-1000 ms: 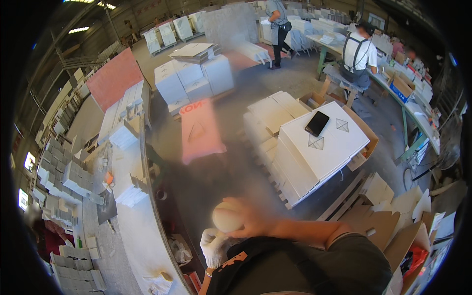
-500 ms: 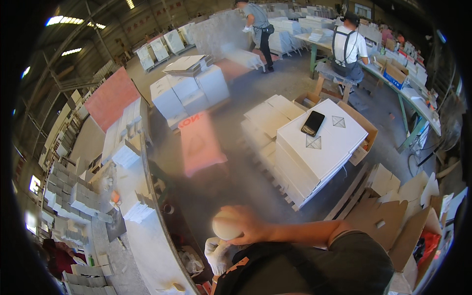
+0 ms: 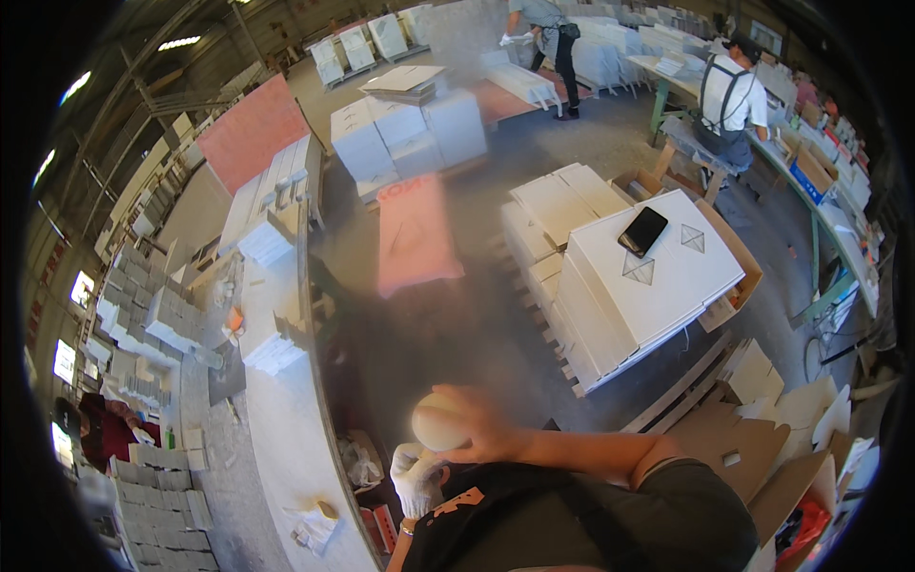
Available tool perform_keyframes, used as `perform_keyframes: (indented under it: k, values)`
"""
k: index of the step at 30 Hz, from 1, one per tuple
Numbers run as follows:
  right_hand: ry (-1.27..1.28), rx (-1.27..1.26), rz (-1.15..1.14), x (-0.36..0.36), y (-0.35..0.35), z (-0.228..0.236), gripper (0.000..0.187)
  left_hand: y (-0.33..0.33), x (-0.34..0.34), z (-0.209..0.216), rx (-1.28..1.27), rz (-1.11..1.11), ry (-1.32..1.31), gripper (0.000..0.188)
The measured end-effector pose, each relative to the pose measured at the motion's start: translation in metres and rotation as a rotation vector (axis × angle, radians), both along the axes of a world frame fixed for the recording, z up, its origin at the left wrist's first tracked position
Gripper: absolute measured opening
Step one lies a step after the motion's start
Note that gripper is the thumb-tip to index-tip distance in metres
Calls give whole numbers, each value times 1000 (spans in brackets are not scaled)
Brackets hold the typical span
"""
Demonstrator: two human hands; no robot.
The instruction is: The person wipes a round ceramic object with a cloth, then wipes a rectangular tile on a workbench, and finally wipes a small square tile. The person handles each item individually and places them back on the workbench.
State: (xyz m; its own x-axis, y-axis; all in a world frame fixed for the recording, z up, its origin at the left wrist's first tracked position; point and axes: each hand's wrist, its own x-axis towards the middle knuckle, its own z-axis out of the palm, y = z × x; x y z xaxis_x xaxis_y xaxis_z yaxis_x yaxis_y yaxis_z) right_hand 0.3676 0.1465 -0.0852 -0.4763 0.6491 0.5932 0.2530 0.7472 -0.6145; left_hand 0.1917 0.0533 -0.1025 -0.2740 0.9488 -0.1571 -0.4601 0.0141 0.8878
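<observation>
My bare right hand (image 3: 484, 431) is closed round a smooth, rounded, cream-coloured object (image 3: 438, 423), held close to my chest. What kind of object it is cannot be made out. Just below it, my left hand (image 3: 416, 480) wears a white knitted glove, its fingers curled inward close to the object's underside. Whether the glove touches the object or grips something else is hidden.
A long worktable (image 3: 286, 419) runs along my left with stacked pale tiles and a crumpled glove (image 3: 315, 526). White cartons (image 3: 596, 315) on a pallet carry a black phone (image 3: 643, 231). Folded cardboard (image 3: 734, 443) lies at right. Other people work further off.
The whole view has shifted, so surroundings sit further right, and more of the left worktable and the crumpled glove show. Both hands keep nearly the same pose around the round object.
</observation>
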Motion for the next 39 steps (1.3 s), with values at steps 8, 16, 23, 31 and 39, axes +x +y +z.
perform_keyframes:
  k: [8, 16, 23, 31, 39]
  values:
    - [-55, -126, 77, -10, -15, -2, 74, -32, -2, 5, -122, 102, 117, 21]
    - [-182, -23, 265, -49, -17, 9, 77, -56, -27, 15, -126, 159, 83, 17]
    - [-290, 25, 548, -135, -46, 24, 82, -122, -78, 12, -37, 400, 18, 19]
    - [-275, 70, 726, -237, -117, 12, 85, -214, -140, -20, -196, 690, 217, 20]
    - [-201, 43, 720, -284, -157, -13, 102, -261, -210, -59, -120, 650, 116, 23]
